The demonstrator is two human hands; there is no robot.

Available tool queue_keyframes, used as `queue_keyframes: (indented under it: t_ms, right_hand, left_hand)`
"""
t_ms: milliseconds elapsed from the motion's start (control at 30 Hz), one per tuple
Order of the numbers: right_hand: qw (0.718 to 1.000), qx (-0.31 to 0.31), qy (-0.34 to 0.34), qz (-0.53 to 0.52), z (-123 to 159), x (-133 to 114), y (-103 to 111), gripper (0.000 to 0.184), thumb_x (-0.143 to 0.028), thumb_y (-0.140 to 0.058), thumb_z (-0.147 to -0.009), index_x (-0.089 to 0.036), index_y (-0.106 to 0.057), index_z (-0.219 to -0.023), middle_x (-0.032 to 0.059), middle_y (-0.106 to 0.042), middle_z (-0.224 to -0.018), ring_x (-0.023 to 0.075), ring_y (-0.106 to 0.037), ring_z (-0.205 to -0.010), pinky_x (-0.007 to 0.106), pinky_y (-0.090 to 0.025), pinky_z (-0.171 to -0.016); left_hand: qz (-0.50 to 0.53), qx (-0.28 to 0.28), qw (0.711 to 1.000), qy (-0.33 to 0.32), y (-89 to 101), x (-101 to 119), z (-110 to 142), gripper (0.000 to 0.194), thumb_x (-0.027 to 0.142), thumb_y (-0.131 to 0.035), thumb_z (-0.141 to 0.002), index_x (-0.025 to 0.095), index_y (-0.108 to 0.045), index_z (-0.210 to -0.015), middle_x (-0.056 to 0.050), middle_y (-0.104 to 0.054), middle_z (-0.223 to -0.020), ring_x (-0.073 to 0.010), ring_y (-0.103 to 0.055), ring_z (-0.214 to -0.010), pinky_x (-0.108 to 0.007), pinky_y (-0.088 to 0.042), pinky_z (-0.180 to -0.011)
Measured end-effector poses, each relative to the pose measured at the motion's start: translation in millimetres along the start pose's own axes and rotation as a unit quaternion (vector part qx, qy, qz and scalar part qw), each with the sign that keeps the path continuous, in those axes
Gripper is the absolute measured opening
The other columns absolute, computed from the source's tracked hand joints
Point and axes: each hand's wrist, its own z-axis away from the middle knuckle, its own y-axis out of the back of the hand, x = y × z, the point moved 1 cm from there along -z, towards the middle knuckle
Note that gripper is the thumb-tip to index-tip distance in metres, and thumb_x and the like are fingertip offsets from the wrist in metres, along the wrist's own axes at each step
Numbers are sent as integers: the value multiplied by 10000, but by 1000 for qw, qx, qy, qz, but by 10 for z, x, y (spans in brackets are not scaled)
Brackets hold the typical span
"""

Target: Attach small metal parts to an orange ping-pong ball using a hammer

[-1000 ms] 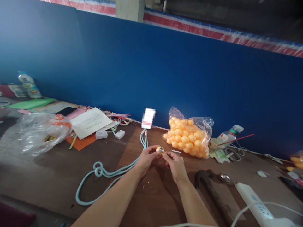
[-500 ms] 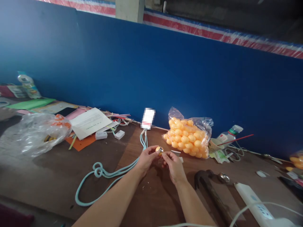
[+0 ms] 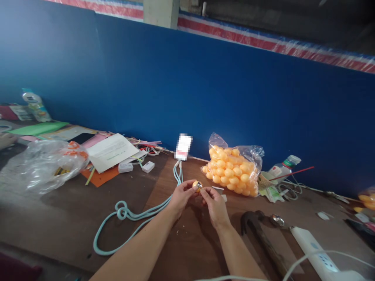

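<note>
Between my hands is a small yellow-orange ball (image 3: pixel 194 185) with a shiny dark-and-silver patch on its near face. My left hand (image 3: pixel 182 198) grips it from the left, thumb pressed on the front. At the ball's lower right edge, my right hand (image 3: pixel 215 205) pinches with thumb and forefinger; what lies between those fingertips is too small to make out. Behind the right hand sits a clear plastic bag of yellow-orange balls (image 3: pixel 231 170). A light blue cord (image 3: pixel 140 215) loops over the brown table (image 3: pixel 187 253) beside my left forearm, tied to a blurred white card (image 3: pixel 184 146).
A hammer (image 3: pixel 268 240), a shiny silver object (image 3: pixel 277 220) and a white power strip (image 3: pixel 316 248) lie on the right. Leftward are papers (image 3: pixel 109 152), a crumpled plastic bag (image 3: pixel 43 166) and another person's hand (image 3: pixel 7 139). A blue partition (image 3: pixel 146 86) rises behind.
My hands and the ball stay almost in place. At the far left edge, the other person's hand has shifted slightly up and left.
</note>
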Motion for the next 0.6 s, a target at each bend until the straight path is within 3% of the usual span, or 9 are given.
queue_keyframes:
  t_ms: [300,600]
  right_hand:
    - [999,8,16,43,7,-41,1,330,-505,-627,-700,-178,-621,-747,-13,-547,-562,120,-452,-500,242,-378,-506]
    - [999,5,11,37,20,-71,0,266,-455,-637,-713,-190,-632,-740,-22,-563,-574,112,-454,-513,235,-377,-530]
  left_hand:
    - [23,-6,1000,0,7,-8,-9,419,293,-779,-604,129,-645,-965,-114,-664,-979,-182,-641,-834,-339,-482,-831]
    - [16,-8,1000,-5,9,-9,-15,380,279,-768,-623,129,-650,-952,-107,-664,-979,-170,-630,-857,-303,-476,-832]
